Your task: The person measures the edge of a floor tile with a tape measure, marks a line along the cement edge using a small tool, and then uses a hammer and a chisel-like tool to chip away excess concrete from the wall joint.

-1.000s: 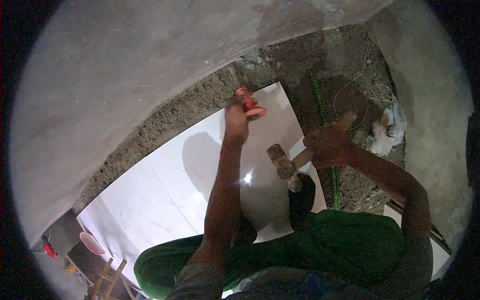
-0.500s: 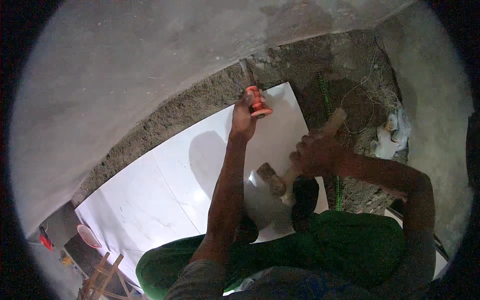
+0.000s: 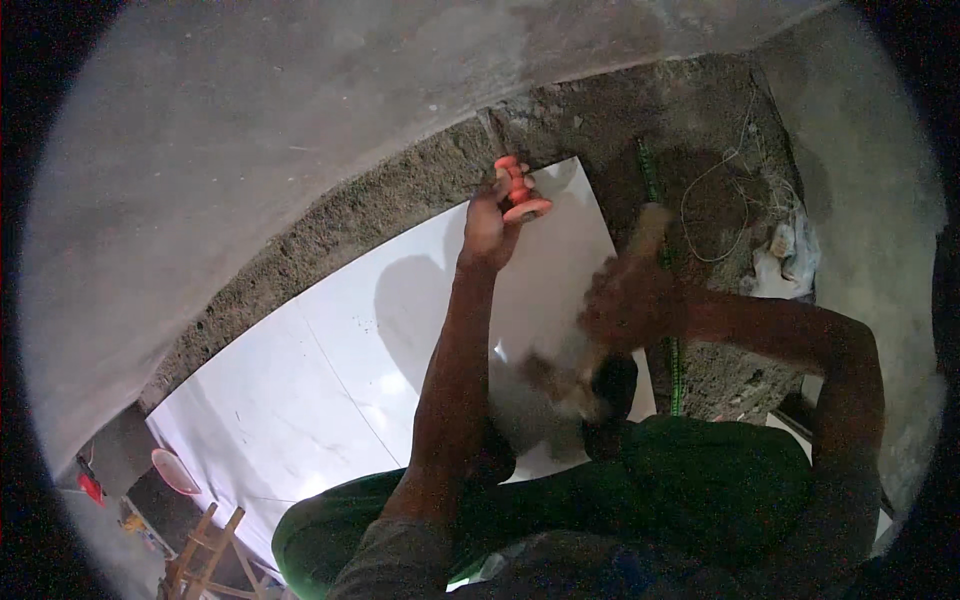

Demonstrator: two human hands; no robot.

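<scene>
My left hand point(image 3: 486, 222) is closed round the ribbed orange grip of a chisel point(image 3: 522, 190). The chisel's metal shank points away from me, and its tip meets the base of the wall beyond the tile edge. My right hand point(image 3: 632, 300) grips the wooden handle of a hammer point(image 3: 567, 386); its head, smeared by motion, hangs over the tiles near my feet, well below the chisel's round guard. Large white floor tiles point(image 3: 340, 370) lie under both arms, my shadow falling across them.
A strip of rough mortar point(image 3: 330, 225) runs between tiles and grey wall point(image 3: 250, 120). Right of the tiles lie a green tape-like strip point(image 3: 648, 170), a tangled string point(image 3: 715, 180) and a white plastic bag point(image 3: 785, 262). A pink bowl point(image 3: 175, 471) and a wooden stand point(image 3: 208, 550) are at lower left.
My right hand and the hammer have shifted slightly, the handle end moving left and the head slightly down. The chisel stays against the wall's base, its grip tilted a little differently.
</scene>
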